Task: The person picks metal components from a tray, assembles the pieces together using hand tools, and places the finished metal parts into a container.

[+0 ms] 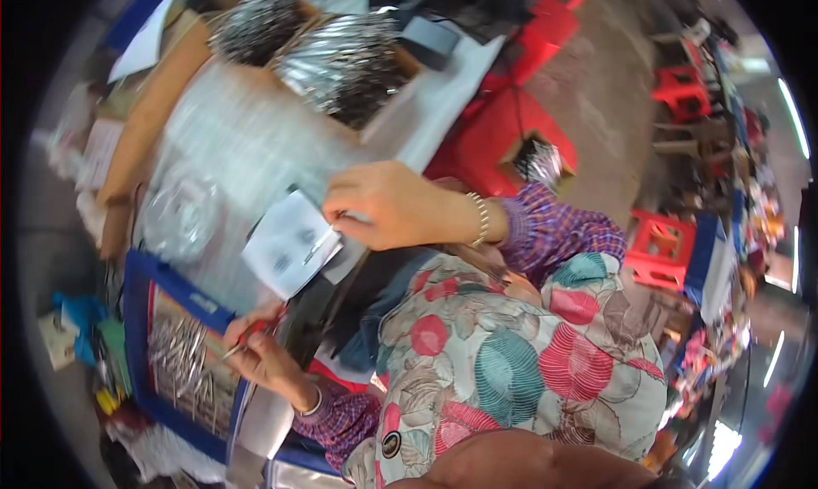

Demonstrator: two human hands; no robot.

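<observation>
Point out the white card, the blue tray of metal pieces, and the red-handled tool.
white card (288, 249), head view, middle of its face
blue tray (139, 278), head view, upper left rim
red-handled tool (252, 330), head view, red handle

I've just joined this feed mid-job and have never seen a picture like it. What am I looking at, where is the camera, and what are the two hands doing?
There is no machine here: a person works with bare hands. The single round, bent picture comes from a wide fisheye camera worn on the person's head, looking down, so the flowered clothing at the bottom is their own.

The left hand holds a thin red-handled tool over a blue-rimmed tray of small silvery metal pins. The right hand, with a bead bracelet on the wrist, pinches a small white card in a clear plastic sleeve.

Above them lie a stack of clear plastic bags and open cardboard boxes of shiny packets. Red plastic stools stand on the floor to the right.
</observation>
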